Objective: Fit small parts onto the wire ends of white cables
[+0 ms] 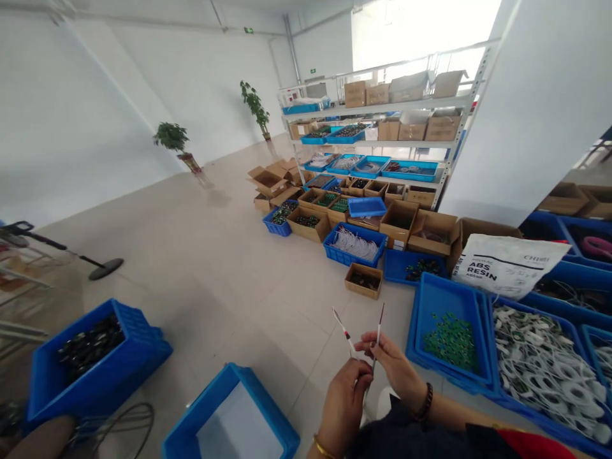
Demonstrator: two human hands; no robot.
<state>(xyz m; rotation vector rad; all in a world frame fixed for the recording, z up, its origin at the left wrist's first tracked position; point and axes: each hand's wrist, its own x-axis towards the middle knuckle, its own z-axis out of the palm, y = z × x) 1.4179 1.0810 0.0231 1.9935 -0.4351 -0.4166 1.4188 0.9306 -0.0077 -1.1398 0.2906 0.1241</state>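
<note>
A white cable (351, 346) with thin bare-looking ends and a red-and-black band rises from my left hand (342, 396), whose fingers are closed round it. My right hand (396, 368) pinches another white cable end (379, 330) with a dark red tip, pointing upward. Both hands are close together in front of my body, the fingers nearly touching. Where the cables run below my fingers is mostly hidden, so I cannot tell whether the two ends belong to one cable.
Below left is a blue bin (268, 408) with a pale bottom; farther left, a blue crate (143, 344) of dark parts. On my right are a blue tray of green circuit boards (452, 341) and a bin of coiled white cables (540, 370). Shelving (373, 108) stands ahead.
</note>
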